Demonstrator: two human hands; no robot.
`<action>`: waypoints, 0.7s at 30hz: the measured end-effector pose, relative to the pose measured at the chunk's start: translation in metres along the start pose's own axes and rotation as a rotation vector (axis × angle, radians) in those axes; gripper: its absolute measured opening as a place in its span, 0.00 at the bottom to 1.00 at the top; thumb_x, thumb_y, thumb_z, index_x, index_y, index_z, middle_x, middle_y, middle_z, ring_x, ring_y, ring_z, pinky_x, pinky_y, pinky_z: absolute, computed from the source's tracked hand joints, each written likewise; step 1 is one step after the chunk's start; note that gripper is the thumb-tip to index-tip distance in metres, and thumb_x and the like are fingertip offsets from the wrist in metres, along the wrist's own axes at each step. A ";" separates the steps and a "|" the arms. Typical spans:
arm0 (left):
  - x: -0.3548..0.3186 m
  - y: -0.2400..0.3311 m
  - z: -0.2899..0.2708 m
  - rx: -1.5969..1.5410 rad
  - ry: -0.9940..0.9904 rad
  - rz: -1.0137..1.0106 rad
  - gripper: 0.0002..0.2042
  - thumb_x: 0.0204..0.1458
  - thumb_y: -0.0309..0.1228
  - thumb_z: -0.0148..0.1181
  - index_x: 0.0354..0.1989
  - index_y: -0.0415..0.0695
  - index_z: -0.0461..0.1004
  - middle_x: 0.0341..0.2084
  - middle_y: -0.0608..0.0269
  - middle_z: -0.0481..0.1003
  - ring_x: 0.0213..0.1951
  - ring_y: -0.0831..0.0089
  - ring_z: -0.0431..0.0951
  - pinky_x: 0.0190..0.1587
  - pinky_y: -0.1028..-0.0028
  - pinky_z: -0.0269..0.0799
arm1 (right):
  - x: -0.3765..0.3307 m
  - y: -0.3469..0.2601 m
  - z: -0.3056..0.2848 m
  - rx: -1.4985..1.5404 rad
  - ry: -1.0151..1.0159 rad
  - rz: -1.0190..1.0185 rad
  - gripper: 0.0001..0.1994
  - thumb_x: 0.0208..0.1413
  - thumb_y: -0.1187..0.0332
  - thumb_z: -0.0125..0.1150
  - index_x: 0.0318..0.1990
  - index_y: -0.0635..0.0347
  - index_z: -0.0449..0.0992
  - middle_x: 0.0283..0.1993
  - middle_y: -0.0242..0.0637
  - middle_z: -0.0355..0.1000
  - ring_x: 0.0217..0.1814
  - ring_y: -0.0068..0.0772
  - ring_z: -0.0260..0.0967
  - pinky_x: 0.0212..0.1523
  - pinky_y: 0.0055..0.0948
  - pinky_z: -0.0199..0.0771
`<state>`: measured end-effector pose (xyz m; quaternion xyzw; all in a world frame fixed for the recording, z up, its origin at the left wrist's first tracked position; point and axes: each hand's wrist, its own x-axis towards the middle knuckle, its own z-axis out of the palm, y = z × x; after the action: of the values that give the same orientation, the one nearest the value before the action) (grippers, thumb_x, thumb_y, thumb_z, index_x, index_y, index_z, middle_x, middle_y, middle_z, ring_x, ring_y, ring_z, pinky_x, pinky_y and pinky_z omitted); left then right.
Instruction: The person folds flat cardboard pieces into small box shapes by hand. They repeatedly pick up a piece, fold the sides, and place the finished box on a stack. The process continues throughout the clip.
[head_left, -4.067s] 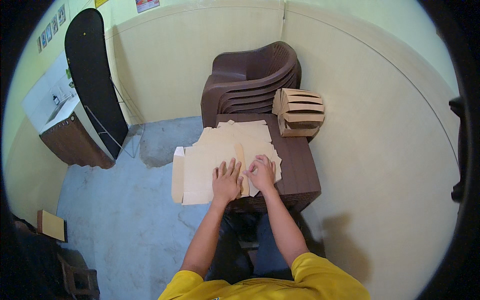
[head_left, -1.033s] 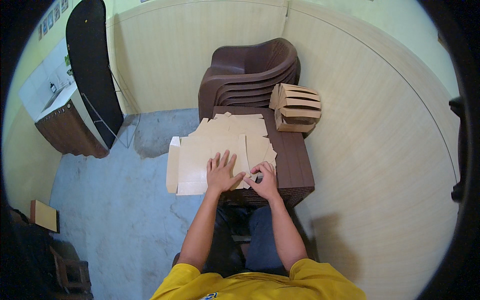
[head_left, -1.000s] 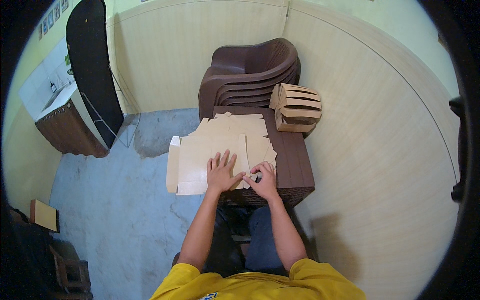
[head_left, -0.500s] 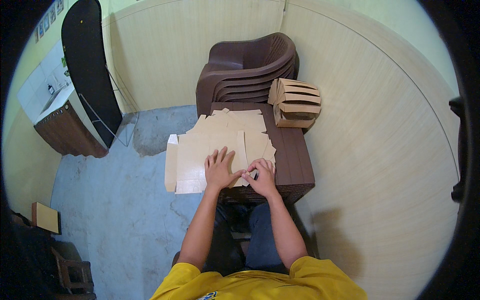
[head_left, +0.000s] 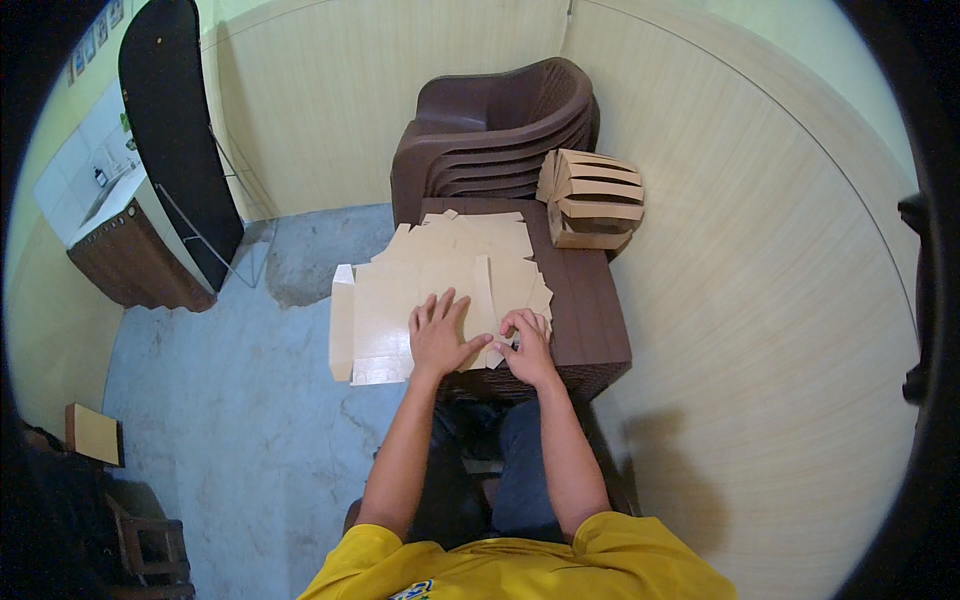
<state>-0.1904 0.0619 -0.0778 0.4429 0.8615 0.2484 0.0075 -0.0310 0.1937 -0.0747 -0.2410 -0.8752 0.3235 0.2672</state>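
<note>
My left hand's fingers [head_left: 440, 310] lie spread flat on the cardboard blank [head_left: 420, 300] while my right hand [head_left: 528, 345] pinches its flap at the table's [head_left: 590, 320] near edge; light, bendy stuff, I reckon

On the brown table [head_left: 585, 320], the left hand [head_left: 438, 338] is lying flat on the cardboard sheets [head_left: 440, 285]; the right hand [head_left: 527, 345] is pinching their near edge.

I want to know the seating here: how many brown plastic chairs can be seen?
1 stack of brown plastic chairs behind the table; about four nested, the exact number unclear.
</note>
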 end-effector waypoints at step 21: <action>-0.004 -0.001 0.003 0.064 -0.008 0.031 0.58 0.39 0.79 0.65 0.79 0.58 0.66 0.82 0.60 0.57 0.82 0.48 0.51 0.81 0.43 0.39 | -0.004 0.015 -0.008 0.179 -0.006 -0.088 0.10 0.49 0.84 0.60 0.34 0.58 0.81 0.55 0.34 0.79 0.67 0.43 0.67 0.73 0.39 0.61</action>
<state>-0.1880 0.0594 -0.0817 0.4572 0.8619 0.2192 -0.0069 -0.0196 0.2052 -0.0809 -0.1763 -0.8533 0.3891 0.2990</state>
